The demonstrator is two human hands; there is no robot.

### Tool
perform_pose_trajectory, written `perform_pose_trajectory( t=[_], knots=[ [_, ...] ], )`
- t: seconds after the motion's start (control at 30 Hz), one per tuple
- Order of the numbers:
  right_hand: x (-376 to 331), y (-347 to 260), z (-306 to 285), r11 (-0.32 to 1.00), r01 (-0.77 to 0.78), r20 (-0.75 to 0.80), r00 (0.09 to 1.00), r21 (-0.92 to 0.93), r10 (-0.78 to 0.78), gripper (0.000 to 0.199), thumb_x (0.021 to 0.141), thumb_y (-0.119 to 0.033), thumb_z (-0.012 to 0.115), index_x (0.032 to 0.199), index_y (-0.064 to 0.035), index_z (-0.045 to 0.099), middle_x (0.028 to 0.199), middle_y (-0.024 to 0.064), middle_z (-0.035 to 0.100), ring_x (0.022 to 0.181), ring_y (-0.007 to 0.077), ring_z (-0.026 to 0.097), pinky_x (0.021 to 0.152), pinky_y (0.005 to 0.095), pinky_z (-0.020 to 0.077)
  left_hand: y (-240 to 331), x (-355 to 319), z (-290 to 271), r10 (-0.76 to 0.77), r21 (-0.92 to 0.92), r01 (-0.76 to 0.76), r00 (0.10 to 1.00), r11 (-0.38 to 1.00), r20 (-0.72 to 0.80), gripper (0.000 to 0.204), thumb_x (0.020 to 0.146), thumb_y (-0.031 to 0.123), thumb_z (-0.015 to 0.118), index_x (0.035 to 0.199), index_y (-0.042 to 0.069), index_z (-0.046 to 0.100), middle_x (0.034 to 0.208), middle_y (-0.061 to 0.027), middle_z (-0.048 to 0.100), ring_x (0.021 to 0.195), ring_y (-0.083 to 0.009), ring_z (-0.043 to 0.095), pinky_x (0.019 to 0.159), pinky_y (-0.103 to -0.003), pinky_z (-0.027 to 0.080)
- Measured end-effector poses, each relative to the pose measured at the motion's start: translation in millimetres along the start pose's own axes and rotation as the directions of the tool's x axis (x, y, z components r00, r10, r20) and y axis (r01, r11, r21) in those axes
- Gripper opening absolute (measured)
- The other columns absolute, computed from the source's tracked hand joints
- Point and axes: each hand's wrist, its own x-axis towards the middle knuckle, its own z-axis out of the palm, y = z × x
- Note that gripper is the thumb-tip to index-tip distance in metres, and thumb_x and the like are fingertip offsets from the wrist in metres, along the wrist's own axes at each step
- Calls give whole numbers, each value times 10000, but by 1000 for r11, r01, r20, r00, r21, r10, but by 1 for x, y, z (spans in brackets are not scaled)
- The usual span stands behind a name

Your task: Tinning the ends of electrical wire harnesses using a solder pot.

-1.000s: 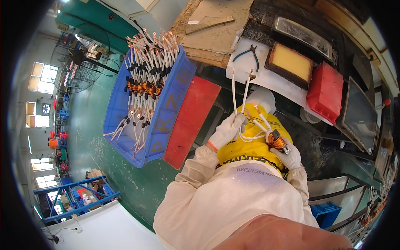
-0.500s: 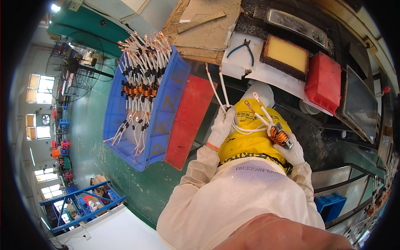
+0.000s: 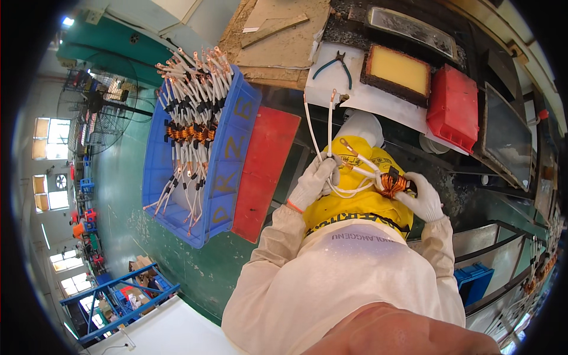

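Over my lap, covered by a yellow apron (image 3: 349, 205), my gloved left hand (image 3: 318, 178) is closed around white sleeved wires (image 3: 320, 131). Two of their copper-lug ends stick up past the fingers. The wires loop across to a copper-wound coil (image 3: 393, 183) with a dark core, gripped at its right side by my gloved right hand (image 3: 423, 198). More white leads with copper lugs (image 3: 349, 146) rise from the coil toward the upper left. The left fingertips are partly hidden behind the wires.
A blue crate (image 3: 220, 195) of similar coils with white leads stands at left, by a red panel (image 3: 266, 171). Ahead are cutting pliers (image 3: 335, 68), a framed tray with a yellow surface (image 3: 399, 72) and a red bin (image 3: 452, 109). A blue box (image 3: 473, 281) sits at right.
The coil has turned in my right hand, which has shifted slightly outward; its metal end piece is now mostly hidden. The upright wire ends moved right, and my left hand's grip changed.
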Motion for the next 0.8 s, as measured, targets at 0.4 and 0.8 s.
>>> perform_pose_trajectory(
  t=[0.4,0.8],
  knots=[
    [28,-9,19,897,133,152,986,-422,-75,1014,612,-349,850,1465,-160,337,1109,172,642,915,349,666,755,421,546,-7,1,3,51,-39,-56,989,998,-138,164,993,237,503,1065,98,551,666,-16,547,440,-42,352,404,-203,253],
    [12,8,-23,945,160,-149,967,-287,-208,870,697,-231,803,1459,-135,395,1112,177,637,1034,339,634,837,403,527,22,32,51,113,-94,-108,993,990,46,164,991,214,520,1082,81,546,676,-42,544,465,-58,384,417,-227,311]
  ],
)
